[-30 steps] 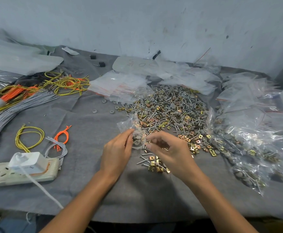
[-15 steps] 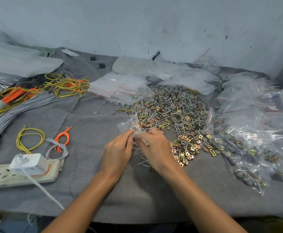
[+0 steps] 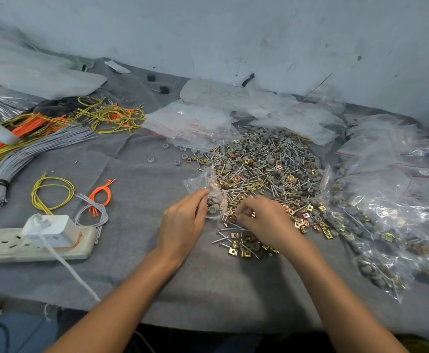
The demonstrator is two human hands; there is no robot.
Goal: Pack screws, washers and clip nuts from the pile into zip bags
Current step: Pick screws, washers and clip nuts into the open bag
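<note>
A grey-covered bench (image 3: 132, 289) is seen, and the pile (image 3: 264, 159) of screws, grey washers and brass-coloured clip nuts is spread across its middle. Right of the pile, filled bags (image 3: 386, 225) are heaped, touching its edge. At the pile's far left edge a stack of empty zip bags (image 3: 190, 123) is laid. Well left of the pile, bundled wires (image 3: 42, 149) (grey, yellow and orange) are spread, and a power strip (image 3: 30, 245) is set nearer the bench's front edge. At the pile's near left corner the left hand (image 3: 183, 222) is held, its fingers and thumb pinched on an open zip bag (image 3: 203, 184) in which grey washers are seen. Just beside it, at the pile's near edge, the right hand (image 3: 264, 220) is curled over loose pieces; whether anything is grasped cannot be told. A small cluster of clip nuts (image 3: 244, 247) lies just below that hand.
</note>
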